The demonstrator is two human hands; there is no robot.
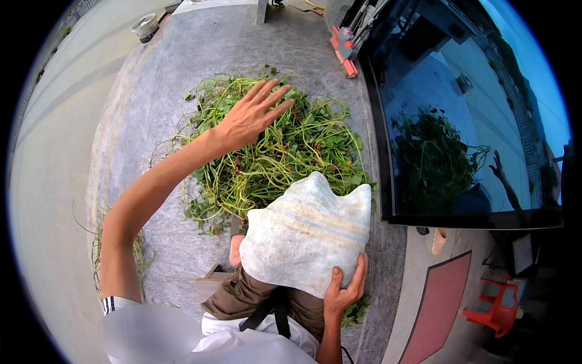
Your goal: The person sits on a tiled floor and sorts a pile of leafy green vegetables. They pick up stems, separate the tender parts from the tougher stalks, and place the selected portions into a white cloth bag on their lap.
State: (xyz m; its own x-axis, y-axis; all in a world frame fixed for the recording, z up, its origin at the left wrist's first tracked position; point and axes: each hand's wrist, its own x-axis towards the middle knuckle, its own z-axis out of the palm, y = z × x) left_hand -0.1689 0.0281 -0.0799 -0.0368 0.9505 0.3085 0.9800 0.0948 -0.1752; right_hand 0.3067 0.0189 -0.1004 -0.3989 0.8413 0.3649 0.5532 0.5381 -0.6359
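Observation:
A heap of long-stemmed leafy green vines [273,175] lies on the grey floor in front of me, with some browned leaves among the stems. My left hand [254,111] is stretched over the far part of the heap, fingers apart and nothing in them. Whether it touches the stems, I cannot tell. Across my knees rests a pale cloth [304,241] with faint yellow and blue stripes. At its lower right corner my right hand [346,287] grips the edge, thumb on top. Part of a bare foot [235,250] shows beside the cloth.
A smaller bunch of stems [140,255] lies left, partly behind my arm. Dark reflective glass [454,136] stands at the right. A bucket [146,27] sits far left. A red plastic chair [498,307] and a red mat [436,309] are at lower right.

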